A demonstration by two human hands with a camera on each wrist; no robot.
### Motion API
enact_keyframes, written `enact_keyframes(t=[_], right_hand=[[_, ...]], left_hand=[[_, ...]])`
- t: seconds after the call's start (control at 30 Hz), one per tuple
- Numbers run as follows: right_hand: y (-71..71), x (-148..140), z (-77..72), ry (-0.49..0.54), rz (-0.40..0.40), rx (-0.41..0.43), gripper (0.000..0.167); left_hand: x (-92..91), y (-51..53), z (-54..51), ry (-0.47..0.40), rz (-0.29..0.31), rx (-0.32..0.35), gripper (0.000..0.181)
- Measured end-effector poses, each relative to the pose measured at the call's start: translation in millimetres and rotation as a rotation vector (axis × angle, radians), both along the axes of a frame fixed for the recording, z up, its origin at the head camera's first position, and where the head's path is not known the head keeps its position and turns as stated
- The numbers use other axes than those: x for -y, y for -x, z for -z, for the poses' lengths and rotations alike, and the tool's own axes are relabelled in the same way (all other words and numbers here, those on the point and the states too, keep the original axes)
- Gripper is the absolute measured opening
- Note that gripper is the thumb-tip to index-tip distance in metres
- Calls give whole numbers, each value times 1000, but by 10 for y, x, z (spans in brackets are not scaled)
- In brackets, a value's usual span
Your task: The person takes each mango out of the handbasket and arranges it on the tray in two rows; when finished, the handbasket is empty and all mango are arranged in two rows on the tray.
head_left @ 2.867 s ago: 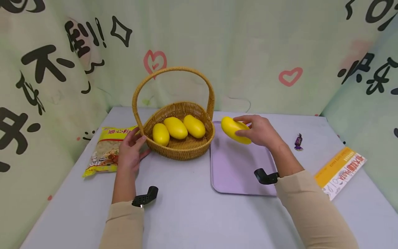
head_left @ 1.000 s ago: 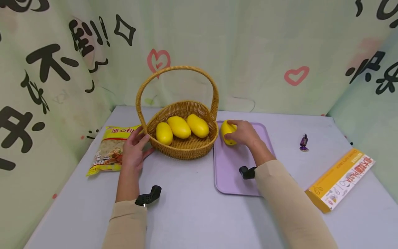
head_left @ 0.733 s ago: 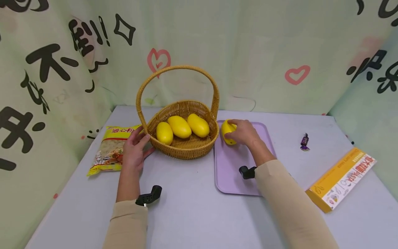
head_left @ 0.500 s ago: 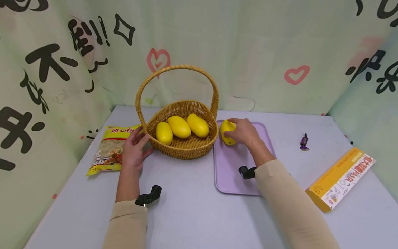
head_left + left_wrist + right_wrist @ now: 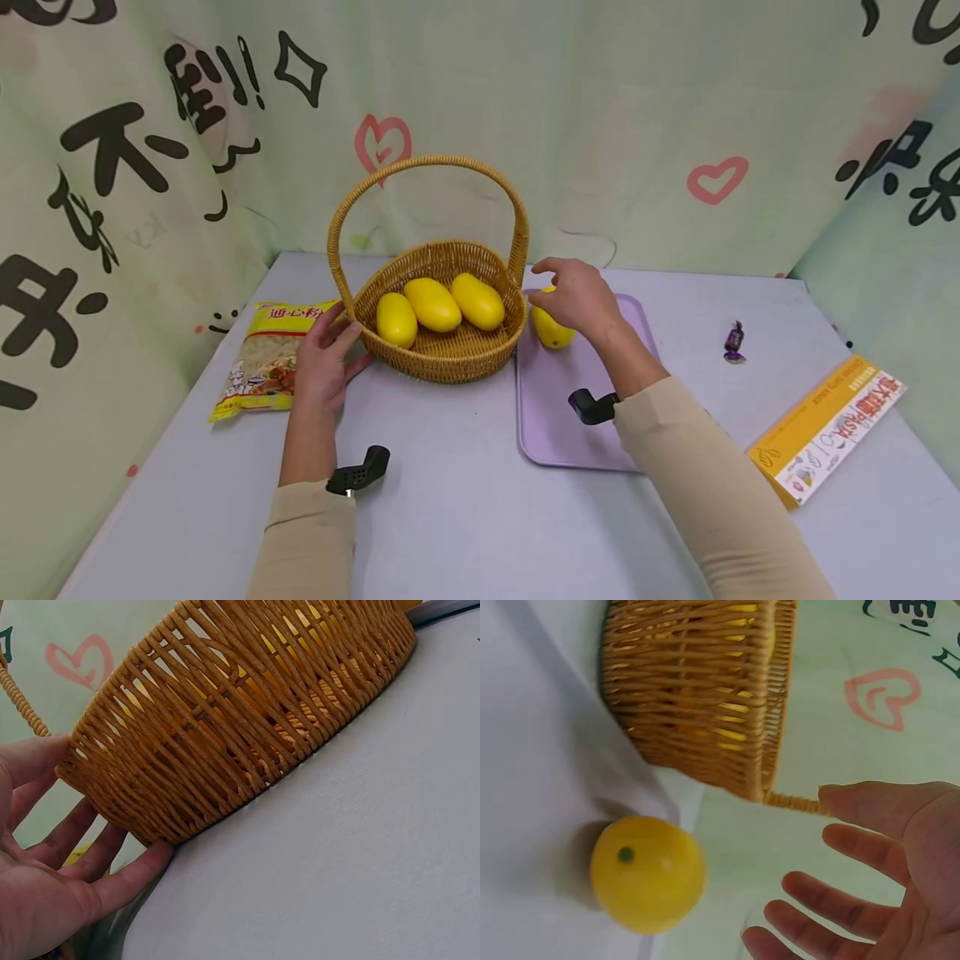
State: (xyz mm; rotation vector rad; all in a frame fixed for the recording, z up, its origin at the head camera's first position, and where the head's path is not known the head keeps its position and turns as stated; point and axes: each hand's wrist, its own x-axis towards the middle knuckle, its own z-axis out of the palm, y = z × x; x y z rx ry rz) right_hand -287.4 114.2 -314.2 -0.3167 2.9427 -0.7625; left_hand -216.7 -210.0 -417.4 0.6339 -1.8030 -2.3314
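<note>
Head view: the right hand [image 5: 577, 292], its fingers loose and holding nothing, hangs over a yellow oval fruit [image 5: 553, 331] at the far left of a lilac rectangular tray [image 5: 570, 417]; drawing clear without brushing it should avoid rolling. The left hand [image 5: 322, 367] rests relaxed fingers on the brown wicker basket [image 5: 442, 367]. Only the right wrist view shows a gap between fingers and fruit.
</note>
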Motion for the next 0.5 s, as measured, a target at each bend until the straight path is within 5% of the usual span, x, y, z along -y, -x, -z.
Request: enact_keyframes(t=[0.23,0.5], right_hand=[[1,114,-108,55,-75,-5,47],[63,268,-185,128,-208,126,52]], left_hand=[[-11,6,5,-3,10,-8,52],[-6,3,13,-17,11,-18,52]])
